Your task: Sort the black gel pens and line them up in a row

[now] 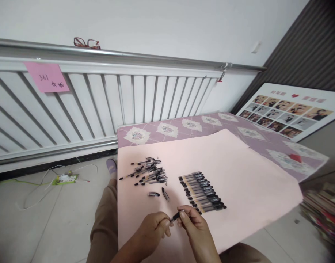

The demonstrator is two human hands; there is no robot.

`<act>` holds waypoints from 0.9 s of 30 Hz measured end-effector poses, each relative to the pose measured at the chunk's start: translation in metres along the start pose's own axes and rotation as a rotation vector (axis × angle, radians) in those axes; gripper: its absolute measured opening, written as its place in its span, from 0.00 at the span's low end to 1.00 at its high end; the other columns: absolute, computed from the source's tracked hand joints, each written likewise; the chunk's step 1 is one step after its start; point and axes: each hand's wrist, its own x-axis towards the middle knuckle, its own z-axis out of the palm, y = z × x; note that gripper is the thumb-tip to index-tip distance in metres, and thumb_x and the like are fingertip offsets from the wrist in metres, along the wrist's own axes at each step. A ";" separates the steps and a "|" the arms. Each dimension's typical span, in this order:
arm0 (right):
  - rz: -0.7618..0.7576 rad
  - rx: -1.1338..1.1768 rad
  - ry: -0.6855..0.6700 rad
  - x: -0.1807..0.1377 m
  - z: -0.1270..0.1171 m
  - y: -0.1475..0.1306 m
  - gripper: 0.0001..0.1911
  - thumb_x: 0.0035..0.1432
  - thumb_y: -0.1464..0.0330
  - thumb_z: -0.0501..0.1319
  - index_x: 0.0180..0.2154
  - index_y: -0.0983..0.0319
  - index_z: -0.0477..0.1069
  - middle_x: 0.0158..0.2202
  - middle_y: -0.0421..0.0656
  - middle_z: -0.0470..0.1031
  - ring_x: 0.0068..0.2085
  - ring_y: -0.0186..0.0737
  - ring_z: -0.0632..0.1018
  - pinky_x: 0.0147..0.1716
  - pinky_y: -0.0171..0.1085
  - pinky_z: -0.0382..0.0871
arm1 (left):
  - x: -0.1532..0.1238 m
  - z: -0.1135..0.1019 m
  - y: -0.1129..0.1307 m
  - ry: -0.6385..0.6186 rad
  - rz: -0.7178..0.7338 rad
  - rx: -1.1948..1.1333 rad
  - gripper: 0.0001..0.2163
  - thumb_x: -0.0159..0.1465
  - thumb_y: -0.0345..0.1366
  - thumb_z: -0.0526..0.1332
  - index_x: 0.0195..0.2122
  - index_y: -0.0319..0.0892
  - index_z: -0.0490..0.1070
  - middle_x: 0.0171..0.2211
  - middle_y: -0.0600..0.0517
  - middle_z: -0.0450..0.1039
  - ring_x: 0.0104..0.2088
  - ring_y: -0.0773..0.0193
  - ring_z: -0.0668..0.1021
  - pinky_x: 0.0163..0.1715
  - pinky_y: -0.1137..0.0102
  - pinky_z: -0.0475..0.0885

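Here, a low table under a purple patterned cloth (191,126) stands against a white radiator (107,102), and a large sheet of pale pink paper (238,171) covers most of its top. A steel pipe (156,57) runs along the radiator's upper edge with a pair of red-framed glasses (86,43) resting on it, and a pink note (46,76) is stuck to the fins on the left. A board of small photos (288,109) leans on the dark wall at the right. On the tiled floor to the left, a white cable (46,182) loops around a green power strip (65,178).

The pen (175,217) is slim, with a dark grip section and a clear barrel, mostly hidden by fingers. It is held just above the near edge of the paper. The left hand (153,228) pinches one end and the right hand (193,223) pinches the other, both closed tight on it.

Beyond the hands, two loose caps (153,194) lie on the paper. Farther left is a jumbled pile of pens (149,171), and to the right a neat row of pens (202,191) lies side by side.
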 end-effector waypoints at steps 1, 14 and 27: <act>0.006 0.013 0.003 0.000 0.000 0.000 0.14 0.52 0.56 0.61 0.35 0.60 0.71 0.22 0.37 0.67 0.28 0.35 0.68 0.30 0.33 0.62 | 0.000 0.000 0.000 0.013 -0.009 0.003 0.11 0.62 0.36 0.50 0.31 0.40 0.71 0.24 0.55 0.70 0.25 0.68 0.70 0.27 0.74 0.63; -0.026 -0.013 0.008 0.000 0.004 -0.005 0.13 0.51 0.57 0.62 0.34 0.60 0.72 0.22 0.36 0.65 0.28 0.35 0.67 0.30 0.33 0.61 | 0.003 0.007 -0.006 0.154 -0.001 0.001 0.02 0.55 0.33 0.56 0.28 0.41 0.66 0.23 0.58 0.64 0.24 0.69 0.67 0.26 0.75 0.61; 0.031 0.020 0.006 0.005 0.006 0.006 0.15 0.52 0.57 0.60 0.35 0.61 0.73 0.24 0.38 0.69 0.28 0.36 0.70 0.31 0.35 0.65 | 0.005 0.001 -0.014 0.125 -0.034 0.051 0.06 0.56 0.36 0.54 0.25 0.41 0.67 0.21 0.57 0.64 0.24 0.68 0.66 0.25 0.74 0.60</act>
